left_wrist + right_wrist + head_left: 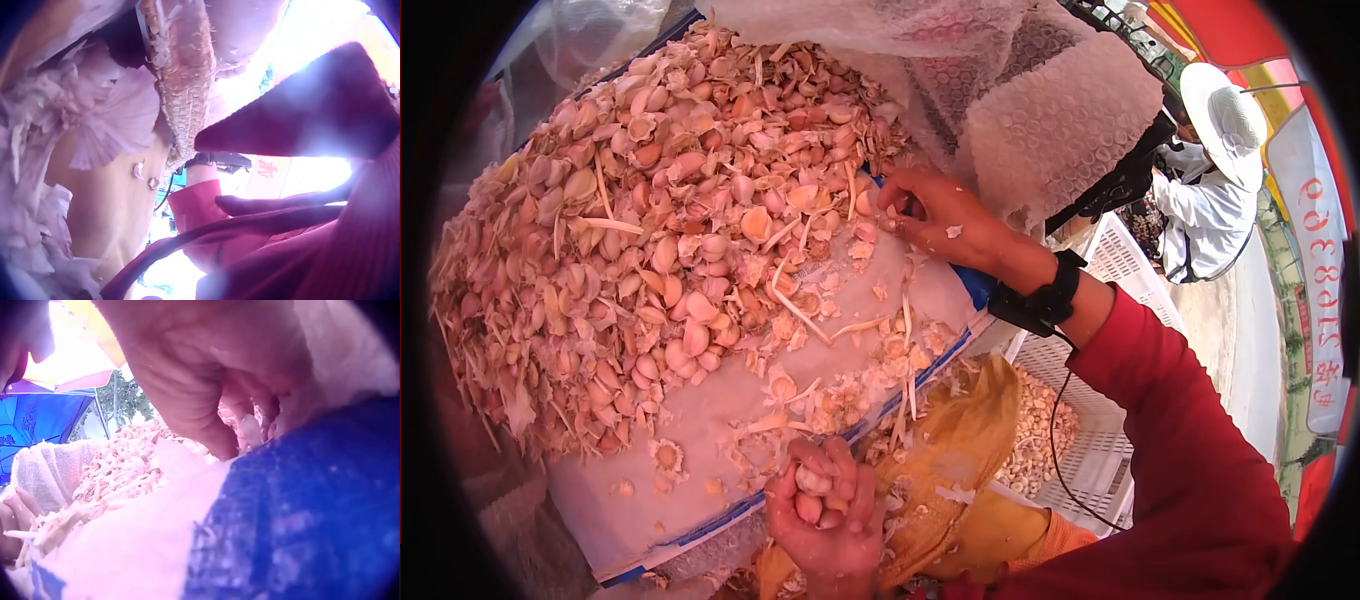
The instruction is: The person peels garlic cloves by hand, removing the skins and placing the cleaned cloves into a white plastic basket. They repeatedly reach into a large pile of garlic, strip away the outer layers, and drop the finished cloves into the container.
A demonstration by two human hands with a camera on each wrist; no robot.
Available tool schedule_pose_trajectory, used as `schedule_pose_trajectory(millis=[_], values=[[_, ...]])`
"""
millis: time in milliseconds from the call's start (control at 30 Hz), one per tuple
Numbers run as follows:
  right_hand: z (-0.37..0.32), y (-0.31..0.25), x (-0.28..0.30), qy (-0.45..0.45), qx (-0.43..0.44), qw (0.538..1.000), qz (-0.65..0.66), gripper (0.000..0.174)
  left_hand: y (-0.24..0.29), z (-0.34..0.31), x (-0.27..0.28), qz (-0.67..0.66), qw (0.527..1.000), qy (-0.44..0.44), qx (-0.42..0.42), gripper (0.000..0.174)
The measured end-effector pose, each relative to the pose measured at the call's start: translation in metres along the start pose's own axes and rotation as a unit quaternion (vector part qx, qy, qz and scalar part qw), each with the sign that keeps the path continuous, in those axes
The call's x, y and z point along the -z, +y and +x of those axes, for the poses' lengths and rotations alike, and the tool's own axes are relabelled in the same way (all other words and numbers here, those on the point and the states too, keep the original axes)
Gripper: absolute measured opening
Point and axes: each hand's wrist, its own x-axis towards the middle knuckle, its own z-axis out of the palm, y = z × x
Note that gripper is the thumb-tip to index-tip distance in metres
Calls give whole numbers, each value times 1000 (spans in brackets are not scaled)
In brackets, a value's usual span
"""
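Note:
A big heap of pinkish garlic cloves (670,230), mixed with papery skins and dry stalks, lies on a white sheet (680,480) with a blue edge. Below that edge my left hand (830,545) is turned palm up, its fingers curled round several garlic cloves (810,480). At the right side of the heap is my right hand (950,222), thumb and fingers bent inward. In the right wrist view a pale garlic piece (250,432) shows between the thumb and fingers of this right hand (212,369). The left wrist view shows loose garlic skins (115,119), not what the left hand holds.
White plastic crates (1100,440) stand low on the right, one with peeled cloves (1035,430) in it. Yellow-orange cloth (960,440) lies below the sheet. Bubble wrap (1060,120) covers the back right. A person in a white hat (1222,125) sits beyond.

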Motion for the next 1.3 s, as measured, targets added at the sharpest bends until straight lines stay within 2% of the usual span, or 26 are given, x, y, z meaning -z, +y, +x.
schedule_pose_trajectory(millis=[33,133,233,333,433,533,633,667,733,833,967,1100,1133,1300], values=[[-1,3,-1,28,-7,999,46,14,0,0,-1,6,1000,6,-1,27],[12,7,-1,23,-12,998,57,12,-2,1,0,15,1000,13,-7,27],[20,9,-9,-9,110,992,-58,11,-3,3,1,25,1000,9,-13,27],[25,9,-9,-60,62,996,-7,11,-3,4,0,33,999,12,-18,26],[14,3,-9,-42,58,997,-10,10,-5,3,-1,33,999,17,-22,26],[0,-11,-7,11,58,997,54,13,-5,2,-1,32,999,20,-30,26],[-20,-52,4,-1,42,997,60,14,-5,3,1,30,999,6,-28,26],[-28,-66,8,-12,71,994,77,14,-5,1,2,29,999,0,-28,26],[-39,-93,12,-6,211,977,40,16,-4,1,-4,35,999,7,-14,26],[-58,-128,14,-63,204,973,91,19,-6,-1,-14,48,999,15,6,30],[-74,-151,8,-86,221,960,152,19,-8,-11,-27,44,998,40,23,34],[-87,-150,-16,-120,246,958,92,15,-11,-17,-31,39,996,75,33,26],[-89,-148,-19,-119,230,961,100,15,-10,-16,-33,43,994,93,38,24],[-88,-142,-29,-110,181,967,140,17,-2,-13,-22,80,996,38,15,17]])
